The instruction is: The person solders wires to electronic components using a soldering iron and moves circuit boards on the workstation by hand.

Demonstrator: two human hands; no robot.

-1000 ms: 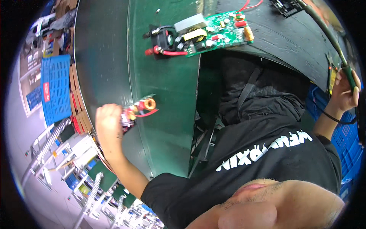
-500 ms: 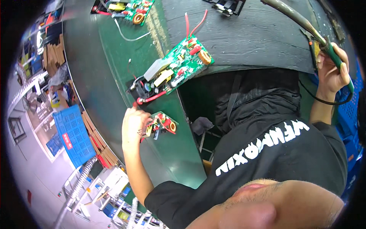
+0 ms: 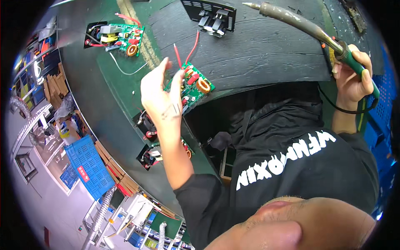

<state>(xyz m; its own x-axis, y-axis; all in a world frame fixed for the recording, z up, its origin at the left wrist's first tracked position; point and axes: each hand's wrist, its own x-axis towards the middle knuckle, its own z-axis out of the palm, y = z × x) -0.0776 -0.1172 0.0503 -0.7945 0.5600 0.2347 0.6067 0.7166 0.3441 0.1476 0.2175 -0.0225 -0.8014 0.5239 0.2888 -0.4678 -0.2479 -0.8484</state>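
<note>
Left hand (image 3: 160,98) is raised over the bench with fingers loosely spread upward, thumb and fingertips pinching the near edge of a green board (image 3: 192,85), which sits tilted at the front edge of the black mat (image 3: 266,50). On the board are a copper coil (image 3: 203,86) and red parts, and two red wires (image 3: 185,52) stand up from its far end. Right hand (image 3: 352,77) is closed round the green handle of a soldering iron (image 3: 304,27), its tip pointing left above the mat, well apart from the board. Beyond lies a black part (image 3: 210,16) on the mat. Further left on the green belt (image 3: 125,79) rests a second board (image 3: 118,37); two more boards (image 3: 152,141) lie below the left wrist
</note>
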